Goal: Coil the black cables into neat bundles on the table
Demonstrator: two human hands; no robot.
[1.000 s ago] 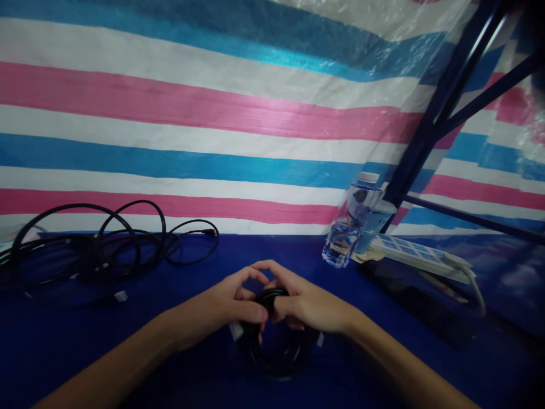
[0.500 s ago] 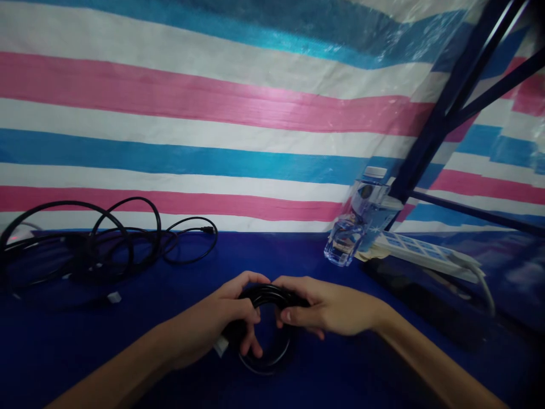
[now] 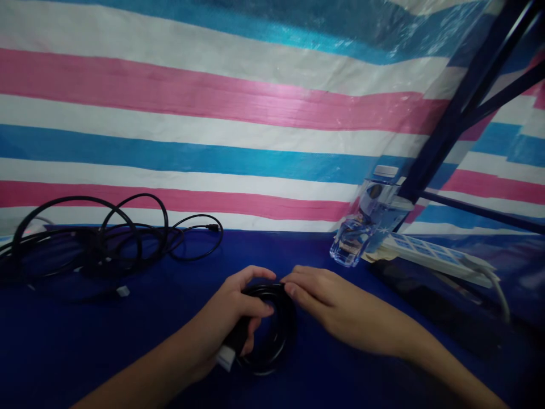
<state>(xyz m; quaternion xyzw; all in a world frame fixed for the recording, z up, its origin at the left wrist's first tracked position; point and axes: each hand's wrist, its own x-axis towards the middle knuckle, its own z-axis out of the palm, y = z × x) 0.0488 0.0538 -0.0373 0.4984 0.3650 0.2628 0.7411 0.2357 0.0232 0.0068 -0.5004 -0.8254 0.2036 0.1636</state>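
A coiled black cable (image 3: 287, 329) forms a ring low in the middle of the view, over the blue table. My left hand (image 3: 238, 312) is wrapped round the coil's left side, thumb on top and fingers through the ring. A connector with a light end (image 3: 226, 357) sticks out below that hand. My right hand (image 3: 326, 298) is at the coil's upper right, its fingers together and pointing left, with the fingertips at the cable's edge. Whether they pinch a strand is hidden.
More loose black cables (image 3: 136, 244) lie tangled on the blue table (image 3: 170, 341) at left. Toward the right stand a water bottle (image 3: 355, 227), a white power strip (image 3: 443, 255) and a dark flat object (image 3: 426, 301). Behind are a striped sheet (image 3: 213, 96) and a dark metal frame (image 3: 447, 125).
My right hand has loosened from round the coil, its fingers now straighter at the edge. The connector under my left hand shows more. The view has shifted slightly.
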